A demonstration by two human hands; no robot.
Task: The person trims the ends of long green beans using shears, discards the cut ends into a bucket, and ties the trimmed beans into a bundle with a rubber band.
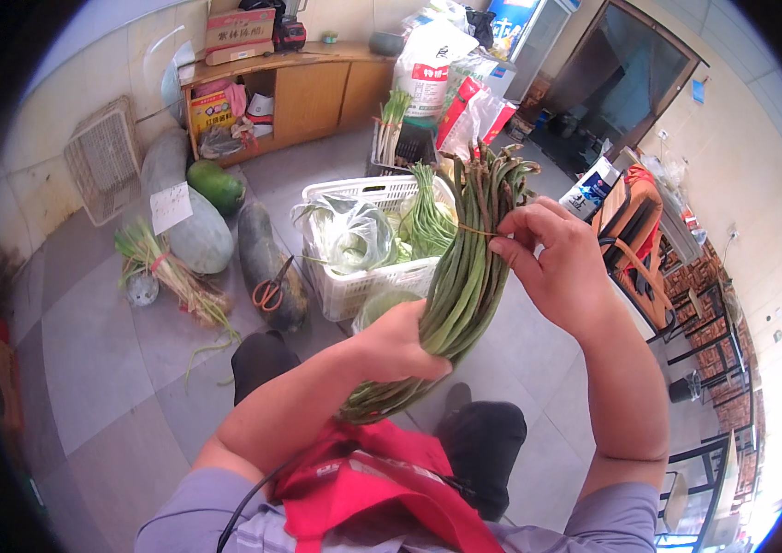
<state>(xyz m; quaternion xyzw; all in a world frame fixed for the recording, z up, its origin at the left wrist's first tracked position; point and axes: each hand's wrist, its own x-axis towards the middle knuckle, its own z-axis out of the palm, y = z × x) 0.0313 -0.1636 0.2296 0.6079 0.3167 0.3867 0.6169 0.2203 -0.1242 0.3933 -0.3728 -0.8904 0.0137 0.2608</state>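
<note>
A thick bundle of long green beans point(457, 297) is held up before me, its brownish stem ends at the top. My left hand point(401, 343) grips it around the lower middle. Near the top, a thin tie point(475, 229) runs around the bundle, and the thumb and forefinger of my right hand point(550, 252) pinch at it. Whether they hold the tie or a bean, I cannot tell. Behind the beans stands a white plastic crate point(342, 287) with bagged vegetables and another bundle of thin green beans point(430, 221).
Orange-handled scissors point(268, 295) lie on a dark winter melon point(263, 249) on the floor. Left of it are large pale melons point(203, 231), a green melon point(214, 186) and tied green onions point(173, 273). A black crate point(415, 148) stands behind, and an orange chair point(640, 228) at right.
</note>
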